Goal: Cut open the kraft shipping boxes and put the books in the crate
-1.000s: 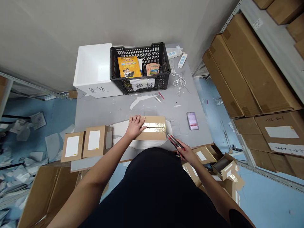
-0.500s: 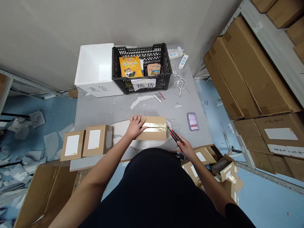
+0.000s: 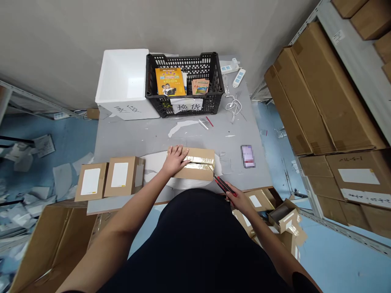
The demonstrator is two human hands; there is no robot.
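My left hand (image 3: 175,160) lies flat with its fingers spread on top of a small cardboard box (image 3: 200,165), which is bound with clear packing tape (image 3: 198,159). My right hand (image 3: 238,199) grips a black-and-red utility knife (image 3: 224,185) at the table's front edge. The knife's tip is close to the box's near right corner. The box sits on a curved sheet of white paper (image 3: 154,162) on the grey table (image 3: 137,140).
Two labelled cardboard boxes (image 3: 120,177) stand left of my hand. Behind are a black plastic crate (image 3: 183,65) holding books and a white foam box (image 3: 122,77). A blurred phone (image 3: 247,156), white cable (image 3: 233,108) and power strip (image 3: 238,77) lie right. Flattened cartons (image 3: 324,93) fill the shelves.
The left hand stays on the box. The right hand and knife have shifted slightly, and the whole view has tilted a little.
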